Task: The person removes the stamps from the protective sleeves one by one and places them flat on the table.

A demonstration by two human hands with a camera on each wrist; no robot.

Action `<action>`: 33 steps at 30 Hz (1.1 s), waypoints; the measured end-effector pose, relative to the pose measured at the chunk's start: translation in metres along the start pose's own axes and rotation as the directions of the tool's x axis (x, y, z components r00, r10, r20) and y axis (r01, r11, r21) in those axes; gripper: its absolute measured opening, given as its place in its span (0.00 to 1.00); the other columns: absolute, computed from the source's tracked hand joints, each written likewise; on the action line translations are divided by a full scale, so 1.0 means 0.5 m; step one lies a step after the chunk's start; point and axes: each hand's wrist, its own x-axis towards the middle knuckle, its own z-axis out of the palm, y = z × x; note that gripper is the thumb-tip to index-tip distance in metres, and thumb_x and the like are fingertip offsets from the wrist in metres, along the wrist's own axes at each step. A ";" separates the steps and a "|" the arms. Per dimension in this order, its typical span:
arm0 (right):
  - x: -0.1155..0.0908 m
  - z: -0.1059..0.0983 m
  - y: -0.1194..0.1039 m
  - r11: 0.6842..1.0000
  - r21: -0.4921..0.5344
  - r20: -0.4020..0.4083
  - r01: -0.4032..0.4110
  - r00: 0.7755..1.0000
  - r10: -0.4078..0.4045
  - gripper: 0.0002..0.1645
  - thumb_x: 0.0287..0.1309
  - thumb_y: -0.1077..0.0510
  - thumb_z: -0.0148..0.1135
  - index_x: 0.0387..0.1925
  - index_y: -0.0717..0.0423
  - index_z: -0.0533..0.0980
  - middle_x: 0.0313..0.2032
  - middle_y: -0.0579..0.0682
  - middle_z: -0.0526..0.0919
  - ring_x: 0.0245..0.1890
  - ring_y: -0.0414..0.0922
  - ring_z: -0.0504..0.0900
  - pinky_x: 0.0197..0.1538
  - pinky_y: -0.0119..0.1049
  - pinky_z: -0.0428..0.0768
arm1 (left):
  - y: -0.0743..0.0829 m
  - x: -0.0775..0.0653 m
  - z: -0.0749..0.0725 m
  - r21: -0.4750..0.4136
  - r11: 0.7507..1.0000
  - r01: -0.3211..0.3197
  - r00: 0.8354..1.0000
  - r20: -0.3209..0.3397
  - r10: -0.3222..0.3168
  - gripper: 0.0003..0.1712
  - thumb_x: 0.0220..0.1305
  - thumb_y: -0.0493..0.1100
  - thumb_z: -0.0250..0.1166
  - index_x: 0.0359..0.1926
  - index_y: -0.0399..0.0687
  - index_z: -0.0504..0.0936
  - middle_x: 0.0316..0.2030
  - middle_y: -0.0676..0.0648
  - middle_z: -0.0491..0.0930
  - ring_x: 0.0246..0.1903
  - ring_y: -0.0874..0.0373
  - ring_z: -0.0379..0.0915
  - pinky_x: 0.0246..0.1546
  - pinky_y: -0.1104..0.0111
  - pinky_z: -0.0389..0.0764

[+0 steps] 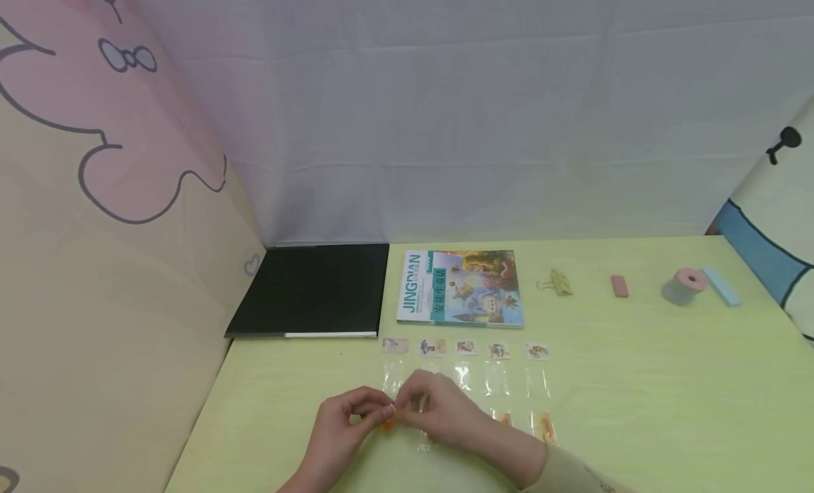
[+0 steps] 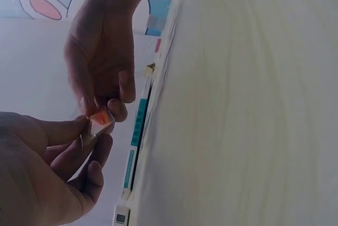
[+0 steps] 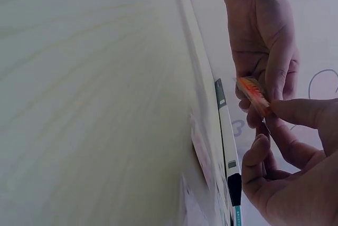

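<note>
A small orange packet in clear wrapping (image 1: 386,426) is held above the table's near side, between both hands. The left hand (image 1: 343,426) pinches it between thumb and index finger. From the other side, the right hand (image 1: 448,412) pinches its edge, fingertips meeting the left hand's. The left wrist view shows the packet (image 2: 100,121) tilted, with a pale face and an orange end. In the right wrist view the packet (image 3: 254,96) shows its bright orange side. Past the right hand lie clear plastic sleeves (image 1: 497,378) and more orange packets (image 1: 544,428), some partly hidden by that hand.
Several small picture cards (image 1: 433,347) form a row beyond the sleeves. Behind them lie a picture-covered book (image 1: 477,288) and a black folder (image 1: 311,288). Farther right are a gold binder clip (image 1: 559,282), a pink eraser (image 1: 620,286), a pink-topped roll (image 1: 685,287) and a light-blue bar (image 1: 721,287).
</note>
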 end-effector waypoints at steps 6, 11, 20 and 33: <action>0.002 -0.008 0.002 1.000 -0.022 -0.051 0.023 0.998 -0.024 0.04 0.50 0.52 0.68 0.26 0.41 0.79 0.32 0.37 0.79 0.31 0.40 0.76 0.32 0.29 0.73 | 0.001 -0.002 -0.006 0.028 1.000 0.003 1.000 0.012 -0.004 0.09 0.52 0.56 0.68 0.32 0.62 0.82 0.26 0.61 0.84 0.32 0.63 0.77 0.38 0.71 0.72; 0.007 -0.020 0.006 0.999 0.031 -0.033 0.030 0.999 -0.029 0.05 0.47 0.50 0.70 0.25 0.40 0.79 0.31 0.36 0.81 0.33 0.36 0.77 0.36 0.31 0.74 | 0.000 -0.008 -0.009 0.035 0.999 -0.023 0.999 0.031 0.021 0.06 0.51 0.51 0.70 0.29 0.60 0.82 0.24 0.61 0.84 0.30 0.64 0.78 0.35 0.71 0.71; 0.006 -0.023 0.010 0.999 0.049 -0.022 0.011 1.000 -0.010 0.07 0.47 0.48 0.70 0.25 0.42 0.79 0.30 0.37 0.81 0.34 0.36 0.77 0.38 0.31 0.74 | -0.004 -0.016 -0.003 0.083 0.990 -0.117 0.993 0.036 0.115 0.09 0.48 0.53 0.72 0.31 0.61 0.81 0.24 0.63 0.82 0.32 0.66 0.77 0.39 0.69 0.74; 0.015 -0.060 0.014 0.974 0.199 -0.166 -0.108 0.976 0.142 0.11 0.44 0.47 0.72 0.27 0.46 0.80 0.27 0.46 0.80 0.26 0.41 0.73 0.30 0.30 0.72 | -0.009 -0.026 -0.013 0.119 0.992 0.031 0.999 0.039 -0.035 0.06 0.58 0.48 0.65 0.27 0.54 0.81 0.23 0.58 0.84 0.28 0.63 0.77 0.32 0.73 0.69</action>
